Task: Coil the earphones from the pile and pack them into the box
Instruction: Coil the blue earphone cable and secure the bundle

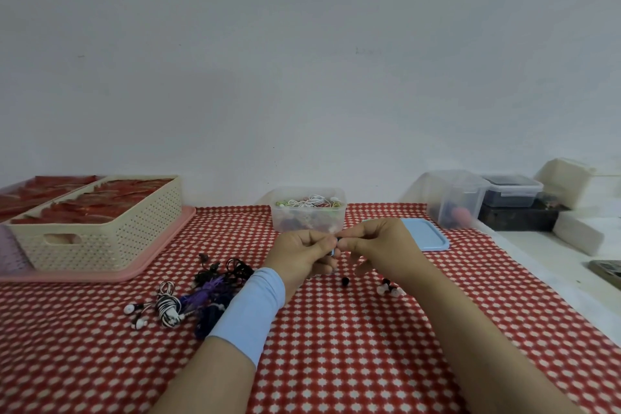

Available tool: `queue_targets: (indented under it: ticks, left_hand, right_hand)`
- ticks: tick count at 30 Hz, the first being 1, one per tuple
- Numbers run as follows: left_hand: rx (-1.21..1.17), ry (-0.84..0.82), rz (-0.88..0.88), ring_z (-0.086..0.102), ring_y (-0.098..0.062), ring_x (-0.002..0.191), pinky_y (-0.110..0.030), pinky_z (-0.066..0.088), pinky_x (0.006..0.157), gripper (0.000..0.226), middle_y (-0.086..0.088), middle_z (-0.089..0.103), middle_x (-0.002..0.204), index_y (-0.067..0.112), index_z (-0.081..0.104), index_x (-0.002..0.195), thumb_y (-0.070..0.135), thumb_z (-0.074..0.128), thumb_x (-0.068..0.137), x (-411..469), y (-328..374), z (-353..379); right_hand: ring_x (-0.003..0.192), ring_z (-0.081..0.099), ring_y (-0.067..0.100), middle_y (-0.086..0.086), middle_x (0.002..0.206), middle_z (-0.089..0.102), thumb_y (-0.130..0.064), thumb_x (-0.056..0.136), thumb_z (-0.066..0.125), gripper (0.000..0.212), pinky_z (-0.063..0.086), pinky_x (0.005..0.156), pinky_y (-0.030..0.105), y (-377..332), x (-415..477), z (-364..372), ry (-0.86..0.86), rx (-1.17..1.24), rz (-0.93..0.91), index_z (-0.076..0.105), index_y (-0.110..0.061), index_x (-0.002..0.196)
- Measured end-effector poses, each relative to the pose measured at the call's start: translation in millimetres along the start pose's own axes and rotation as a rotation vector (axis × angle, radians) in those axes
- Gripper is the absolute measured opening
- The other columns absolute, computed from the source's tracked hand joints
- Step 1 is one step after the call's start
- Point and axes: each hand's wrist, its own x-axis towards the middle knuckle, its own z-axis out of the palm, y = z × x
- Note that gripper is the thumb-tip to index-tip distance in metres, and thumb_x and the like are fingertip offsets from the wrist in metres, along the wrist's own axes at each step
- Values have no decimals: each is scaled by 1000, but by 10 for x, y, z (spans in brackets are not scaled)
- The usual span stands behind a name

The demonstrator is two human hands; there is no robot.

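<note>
My left hand (pixel 304 254) and my right hand (pixel 376 245) meet above the red checked cloth, both pinching a small dark earphone (pixel 337 243) between fingertips; most of it is hidden. A black earbud (pixel 345 281) dangles just below them. A pile of tangled black, purple and striped earphones (pixel 201 292) lies left of my left wrist. More earbuds (pixel 389 289) lie under my right forearm. The clear plastic box (pixel 308 212), with coiled earphones inside, stands behind my hands. Its blue lid (pixel 426 233) lies flat to the right.
A cream perforated basket (pixel 97 228) with red items sits on a pink tray (pixel 158 255) at the left. Clear containers (pixel 453 198), a dark-filled tub (pixel 512 191) and white blocks (pixel 578 233) stand at the back right, beyond the cloth's edge.
</note>
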Motion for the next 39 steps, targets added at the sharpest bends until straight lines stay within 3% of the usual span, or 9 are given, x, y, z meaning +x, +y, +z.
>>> queue_targets:
  ticks: [8, 12, 16, 20, 25, 28, 31, 36, 39]
  left_hand:
    - [38, 48, 48, 67, -19, 60, -25, 57, 57, 7, -8, 73, 75, 5, 74, 90, 10, 69, 90, -21, 25, 12]
    - [160, 48, 157, 72, -24, 63, -25, 58, 57, 6, -9, 74, 75, 8, 76, 84, 6, 71, 88, -17, 44, 4]
    - [306, 54, 246, 73, -27, 65, -33, 61, 64, 6, -11, 75, 72, 7, 77, 90, 7, 73, 86, 1, 11, -11]
    - [227, 62, 224, 73, -29, 64, -33, 61, 61, 12, -11, 76, 79, 7, 74, 98, 5, 72, 86, -8, 44, -8]
    - [27, 31, 99, 69, -25, 63, -24, 55, 54, 5, -12, 74, 76, 5, 72, 93, 7, 69, 89, -18, 38, 13]
    - [-8, 21, 104, 67, -20, 61, -23, 55, 55, 4, -11, 73, 76, 6, 72, 91, 7, 68, 90, -24, 40, 20]
    - [12, 32, 126, 68, -20, 61, -23, 56, 55, 5, -11, 74, 77, 6, 71, 92, 8, 68, 90, -22, 56, 10]
    - [-19, 4, 84, 68, -21, 62, -23, 55, 56, 11, -10, 73, 78, 4, 70, 101, 7, 65, 92, -29, 54, -6]
    - [2, -57, 61, 66, -15, 61, -22, 55, 57, 14, -8, 71, 77, 3, 70, 105, 7, 64, 93, -53, 68, -41]
  right_hand:
    - [64, 70, 16, 7, 76, 77, -2, 85, 76, 20, 61, 61, 32, -40, -9, -24, -12, -24, -30, 80, -21, 80]
    - [65, 70, 17, 13, 81, 77, -5, 85, 76, 7, 61, 60, 32, -23, -21, -22, 2, 51, 18, 80, -9, 89]
    - [72, 73, 15, 12, 84, 77, -7, 84, 78, 6, 61, 63, 32, -12, -37, -23, -12, 88, 90, 80, -9, 89]
    - [62, 70, 17, 6, 73, 76, -3, 82, 79, 15, 61, 62, 33, -63, -40, -25, 21, 68, -17, 78, -17, 85]
    - [58, 69, 18, 6, 75, 77, -4, 83, 78, 17, 62, 63, 33, -78, -44, -16, 30, 3, -118, 79, -21, 79]
    - [59, 66, 20, 9, 74, 76, -5, 86, 75, 12, 60, 63, 38, -61, -34, 1, 29, 30, -109, 79, -15, 81]
    - [62, 65, 20, 8, 72, 75, -5, 87, 74, 10, 58, 58, 32, -74, -38, 17, 7, 83, -86, 79, -13, 83]
    - [73, 73, 21, 12, 89, 78, -8, 94, 66, 17, 61, 63, 31, -105, -75, -35, -75, 165, -6, 80, -17, 95]
    - [72, 71, 21, 13, 90, 78, -5, 92, 67, 18, 61, 67, 33, -104, -85, -94, -149, 204, 44, 81, -16, 95]
